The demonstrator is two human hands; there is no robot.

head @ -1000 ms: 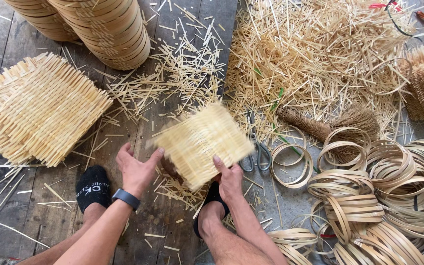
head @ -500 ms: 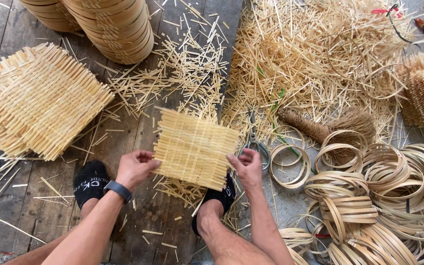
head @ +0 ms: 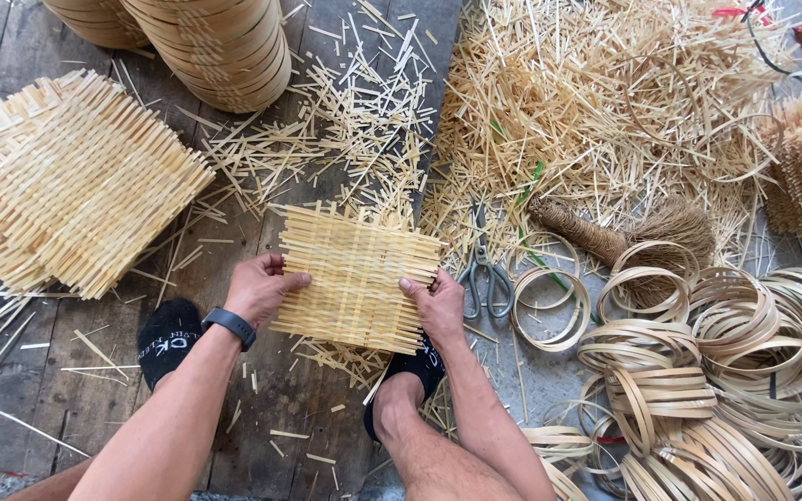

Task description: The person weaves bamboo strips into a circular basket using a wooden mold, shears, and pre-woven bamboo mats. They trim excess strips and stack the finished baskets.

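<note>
Bamboo mat [head: 356, 278] gripped at opposite edges by left hand [head: 257, 288] and right hand [head: 438, 306].

No packages, labels, signs or screens are visible here; only woven bamboo pieces, loose strips and rings lie on the wooden floor.

Both forearms are extended forward from the lower edge of the view, converging slightly. The left hand [head: 257, 286] is curled, its thumb laid on top and its fingers tucked beneath; a black watch is worn on the left wrist. The right hand [head: 436, 301] is closed likewise, thumb uppermost, knuckles turned outward.
</note>
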